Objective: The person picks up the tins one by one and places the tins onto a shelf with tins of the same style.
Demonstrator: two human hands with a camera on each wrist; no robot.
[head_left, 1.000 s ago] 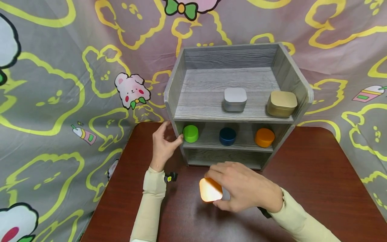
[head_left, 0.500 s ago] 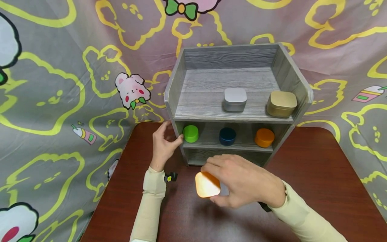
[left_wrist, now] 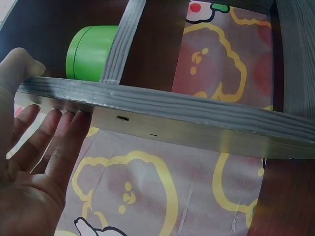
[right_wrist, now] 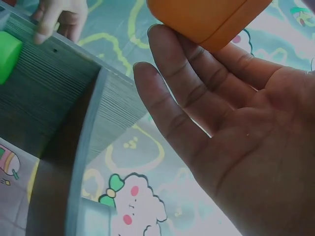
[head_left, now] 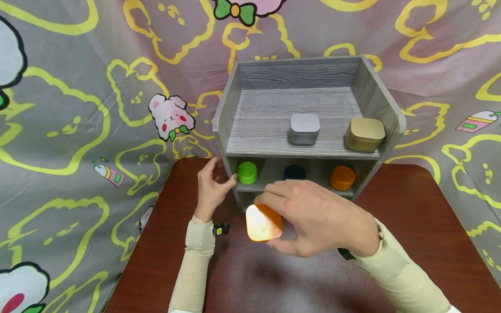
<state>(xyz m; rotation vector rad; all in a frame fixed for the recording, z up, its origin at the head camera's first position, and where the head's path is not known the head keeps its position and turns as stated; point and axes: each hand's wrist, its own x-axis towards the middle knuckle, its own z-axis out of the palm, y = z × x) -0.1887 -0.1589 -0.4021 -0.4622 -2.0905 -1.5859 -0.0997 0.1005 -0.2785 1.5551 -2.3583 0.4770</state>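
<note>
My right hand [head_left: 313, 217] holds a shiny orange square tin [head_left: 264, 222] between thumb and fingers, above the table in front of the grey wooden shelf [head_left: 297, 154]. In the right wrist view the tin [right_wrist: 211, 19] is cut off by the top edge, and the thumb is out of sight. My left hand [head_left: 212, 187] grips the shelf's left side panel [left_wrist: 162, 105], thumb on the inner side and fingers against the outer face. Close to that thumb sits a round green tin [head_left: 247, 173] on the middle level. A dark blue round tin [head_left: 295, 172] is partly covered by my right hand.
A silver square tin [head_left: 304, 129] and a gold square tin [head_left: 365, 134] stand on the shelf's top level. An orange round tin [head_left: 342, 178] sits at the right of the middle level. Patterned cloth [head_left: 129, 130] hangs behind the brown table [head_left: 422, 226].
My right hand has raised the orange square tin and moved it slightly left, closer to the shelf, now overlapping the blue tin in view. The left hand has stayed put.
</note>
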